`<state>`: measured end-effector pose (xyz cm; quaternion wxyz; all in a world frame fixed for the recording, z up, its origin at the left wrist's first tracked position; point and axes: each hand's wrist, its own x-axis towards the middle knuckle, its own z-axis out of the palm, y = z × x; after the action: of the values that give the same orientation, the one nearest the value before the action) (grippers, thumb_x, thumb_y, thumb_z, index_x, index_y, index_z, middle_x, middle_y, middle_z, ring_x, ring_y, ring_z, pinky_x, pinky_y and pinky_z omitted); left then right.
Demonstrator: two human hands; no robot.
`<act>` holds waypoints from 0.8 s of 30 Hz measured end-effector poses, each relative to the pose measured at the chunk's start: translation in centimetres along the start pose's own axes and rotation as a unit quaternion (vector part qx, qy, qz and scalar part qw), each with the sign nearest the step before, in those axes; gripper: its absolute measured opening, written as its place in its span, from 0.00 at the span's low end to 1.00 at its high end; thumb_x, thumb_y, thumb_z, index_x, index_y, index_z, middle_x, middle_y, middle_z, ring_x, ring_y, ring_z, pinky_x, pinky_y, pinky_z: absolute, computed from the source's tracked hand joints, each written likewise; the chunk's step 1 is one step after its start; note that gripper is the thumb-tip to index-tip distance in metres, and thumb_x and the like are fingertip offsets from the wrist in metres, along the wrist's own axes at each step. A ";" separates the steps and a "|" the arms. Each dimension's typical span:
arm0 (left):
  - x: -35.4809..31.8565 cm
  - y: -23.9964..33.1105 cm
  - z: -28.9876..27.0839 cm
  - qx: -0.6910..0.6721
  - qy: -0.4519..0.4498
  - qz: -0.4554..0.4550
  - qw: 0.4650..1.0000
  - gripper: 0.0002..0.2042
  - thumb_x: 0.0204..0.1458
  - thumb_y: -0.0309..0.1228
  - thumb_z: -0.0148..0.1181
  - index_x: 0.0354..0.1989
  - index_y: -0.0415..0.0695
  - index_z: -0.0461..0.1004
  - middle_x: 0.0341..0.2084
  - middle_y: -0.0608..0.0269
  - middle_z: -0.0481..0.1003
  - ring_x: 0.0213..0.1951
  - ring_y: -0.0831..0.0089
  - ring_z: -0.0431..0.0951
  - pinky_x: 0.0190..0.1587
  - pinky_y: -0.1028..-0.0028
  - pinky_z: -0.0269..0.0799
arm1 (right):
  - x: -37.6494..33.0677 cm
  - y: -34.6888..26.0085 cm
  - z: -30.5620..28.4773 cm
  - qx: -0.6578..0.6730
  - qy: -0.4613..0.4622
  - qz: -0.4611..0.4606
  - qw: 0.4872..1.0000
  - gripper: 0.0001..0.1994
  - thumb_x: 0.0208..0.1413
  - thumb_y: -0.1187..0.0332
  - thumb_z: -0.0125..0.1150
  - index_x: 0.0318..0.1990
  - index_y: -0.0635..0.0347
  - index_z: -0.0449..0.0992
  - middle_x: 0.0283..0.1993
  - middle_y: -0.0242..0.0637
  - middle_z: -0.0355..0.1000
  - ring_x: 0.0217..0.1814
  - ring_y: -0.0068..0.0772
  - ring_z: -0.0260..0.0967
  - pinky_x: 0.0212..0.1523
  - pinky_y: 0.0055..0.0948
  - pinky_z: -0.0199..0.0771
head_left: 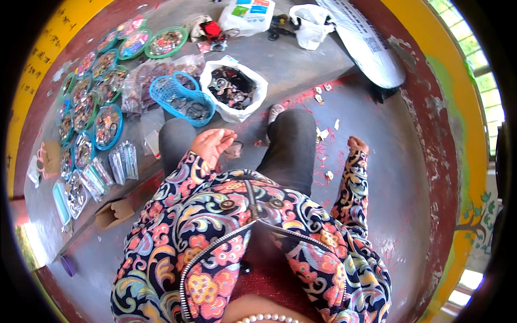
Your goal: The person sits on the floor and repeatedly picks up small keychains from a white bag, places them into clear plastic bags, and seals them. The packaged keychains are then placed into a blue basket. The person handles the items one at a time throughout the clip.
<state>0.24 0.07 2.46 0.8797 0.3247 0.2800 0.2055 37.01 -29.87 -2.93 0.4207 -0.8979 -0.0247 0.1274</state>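
Note:
My left hand (214,145) is raised over my left knee, palm turned up and fingers mostly stretched, with nothing visible in it. Just beyond its fingertips, between my legs, lies a small pinkish see-through piece (233,151). My right hand (357,144) hangs out to the right above the grey floor, its fingers curled in; whatever they might hold is hidden. Ahead of my knees stands a blue plastic basket (161,92) with dark ring-like trinkets inside. Beside it is a white bag (259,96), its mouth open, filled with dark and shiny small pieces.
Several round baskets of trinkets (107,126) crowd the raised ledge at left, near packets of slim items (123,162) and a cardboard box (114,213). White plastic bags (311,26) sit at the back. A long white-wrapped board (371,48) leans at right. Scraps (321,134) litter the floor.

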 end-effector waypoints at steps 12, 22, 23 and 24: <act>-1.2 1.7 2.6 -0.046 0.004 0.007 0.999 0.09 0.53 0.26 0.45 0.35 0.30 0.67 0.35 0.48 0.70 0.40 0.62 0.72 0.44 0.73 0.69 | -17.8 -16.7 13.6 0.250 -0.531 -0.091 0.804 0.14 0.45 0.71 0.59 0.41 0.63 0.70 0.36 0.31 0.70 0.33 0.19 0.65 0.30 0.18 0.63; -0.9 0.8 2.3 -0.047 -0.019 -0.028 0.998 0.10 0.52 0.28 0.47 0.37 0.33 0.68 0.37 0.50 0.71 0.41 0.66 0.72 0.42 0.75 0.69 | -18.7 -16.3 14.5 0.274 -0.488 -0.124 0.819 0.03 0.46 0.76 0.57 0.30 0.64 0.74 0.26 0.29 0.71 0.26 0.16 0.63 0.27 0.15 0.62; -0.9 0.8 2.2 -0.045 -0.028 -0.033 0.998 0.10 0.52 0.28 0.47 0.37 0.34 0.68 0.37 0.51 0.71 0.42 0.67 0.72 0.40 0.76 0.70 | -18.6 -16.1 14.5 0.276 -0.485 -0.125 0.820 0.03 0.46 0.77 0.57 0.30 0.65 0.74 0.27 0.31 0.72 0.27 0.17 0.64 0.29 0.16 0.64; -0.9 1.0 2.3 -0.045 -0.037 -0.038 0.998 0.10 0.51 0.28 0.48 0.37 0.34 0.68 0.38 0.51 0.71 0.42 0.67 0.72 0.38 0.78 0.70 | -18.7 -16.3 14.3 0.282 -0.491 -0.119 0.815 0.03 0.46 0.77 0.57 0.30 0.65 0.74 0.27 0.30 0.72 0.27 0.17 0.64 0.28 0.16 0.63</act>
<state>0.80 -0.80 4.94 0.9104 0.2815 0.2497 0.1719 16.39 -11.46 4.57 0.5996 -0.5479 -0.2977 0.5016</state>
